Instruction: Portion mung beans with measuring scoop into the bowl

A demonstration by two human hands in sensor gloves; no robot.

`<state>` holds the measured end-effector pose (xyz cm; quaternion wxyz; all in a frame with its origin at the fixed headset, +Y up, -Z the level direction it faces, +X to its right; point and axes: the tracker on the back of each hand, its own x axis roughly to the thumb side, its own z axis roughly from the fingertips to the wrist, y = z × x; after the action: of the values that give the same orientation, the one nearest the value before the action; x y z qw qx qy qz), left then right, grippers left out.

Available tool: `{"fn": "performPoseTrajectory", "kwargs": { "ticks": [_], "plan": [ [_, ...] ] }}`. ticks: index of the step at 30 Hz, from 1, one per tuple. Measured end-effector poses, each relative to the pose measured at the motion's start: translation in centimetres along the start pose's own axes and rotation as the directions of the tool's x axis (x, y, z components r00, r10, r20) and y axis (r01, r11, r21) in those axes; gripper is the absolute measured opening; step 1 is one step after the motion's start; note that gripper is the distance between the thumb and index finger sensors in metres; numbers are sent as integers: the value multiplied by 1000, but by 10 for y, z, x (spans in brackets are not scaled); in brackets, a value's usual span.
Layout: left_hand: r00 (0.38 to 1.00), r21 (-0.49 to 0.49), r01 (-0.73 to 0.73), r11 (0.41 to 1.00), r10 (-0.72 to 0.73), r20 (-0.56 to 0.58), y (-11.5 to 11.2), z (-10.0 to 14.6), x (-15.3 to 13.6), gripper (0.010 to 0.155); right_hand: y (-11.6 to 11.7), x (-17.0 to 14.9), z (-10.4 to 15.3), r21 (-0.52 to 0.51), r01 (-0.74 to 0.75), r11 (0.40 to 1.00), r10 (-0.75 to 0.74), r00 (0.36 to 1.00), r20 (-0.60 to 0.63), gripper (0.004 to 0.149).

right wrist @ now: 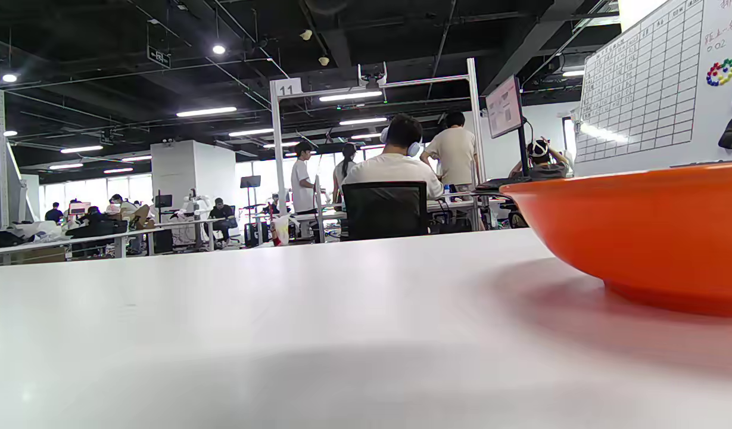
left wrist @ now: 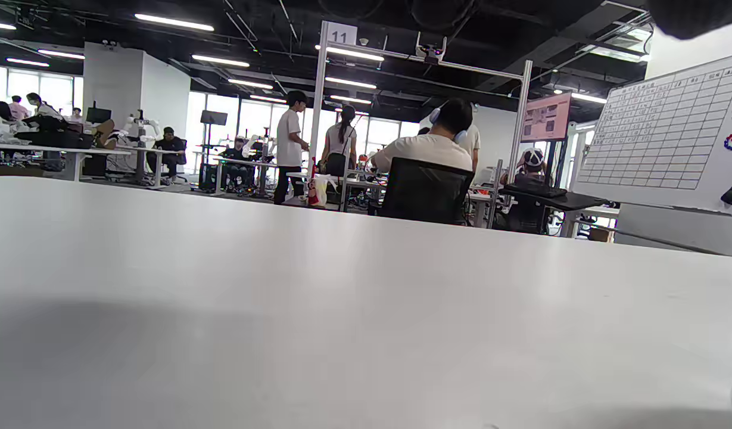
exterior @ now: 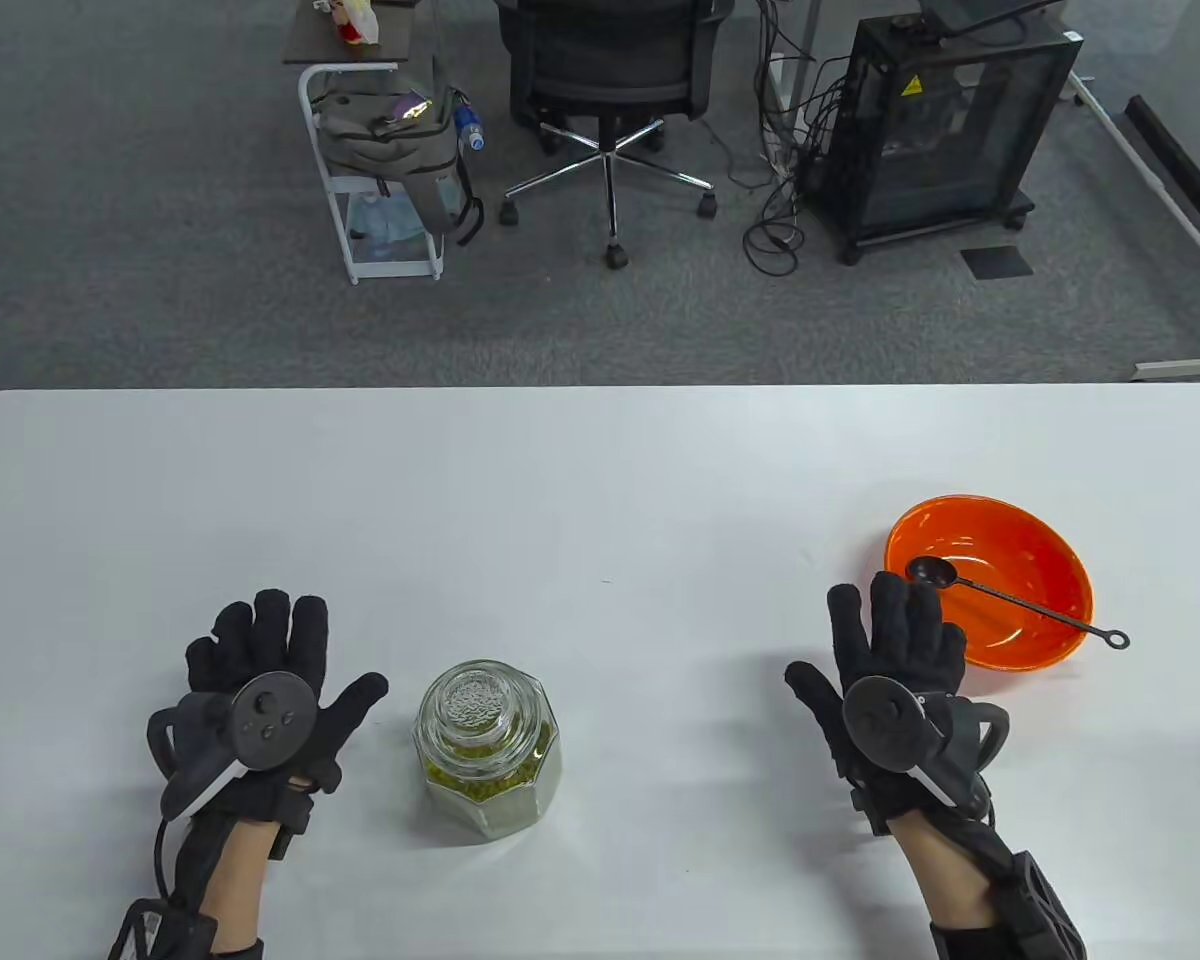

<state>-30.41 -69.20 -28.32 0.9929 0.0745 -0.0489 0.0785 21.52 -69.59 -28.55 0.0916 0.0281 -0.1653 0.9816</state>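
A glass jar with a glass stopper holds green mung beans and stands near the table's front, between my hands. An orange bowl sits at the right, and it shows large at the right of the right wrist view. A dark long-handled measuring scoop lies across the bowl, its cup inside and its ring end over the right rim. My left hand lies flat on the table left of the jar, fingers straight, holding nothing. My right hand lies flat just left of the bowl, also holding nothing.
The white table stretches wide beyond the hands. Past its far edge stand an office chair, a white cart with a bag and a black cabinet on the carpet. People work at desks in the background of both wrist views.
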Motion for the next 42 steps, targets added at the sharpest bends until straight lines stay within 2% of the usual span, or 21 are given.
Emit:
{"fn": "performPoseTrajectory", "kwargs": {
  "ticks": [18,33,36,42],
  "plan": [
    [1000,1,-21,1000,21,8,-1,0,1,94,1,0,0,4,-1,1000,1,1000,-3,84],
    [1000,10,-30,999,30,5,0,1,0,93,10,-20,-5,55,23,998,-18,996,-92,84],
    [997,76,-76,994,74,22,5,4,2,87,10,-22,-5,57,22,998,-17,995,-98,84],
    [986,173,-136,975,116,120,22,13,23,84,10,-23,-5,65,22,998,-15,994,-107,84]
  ]
}}
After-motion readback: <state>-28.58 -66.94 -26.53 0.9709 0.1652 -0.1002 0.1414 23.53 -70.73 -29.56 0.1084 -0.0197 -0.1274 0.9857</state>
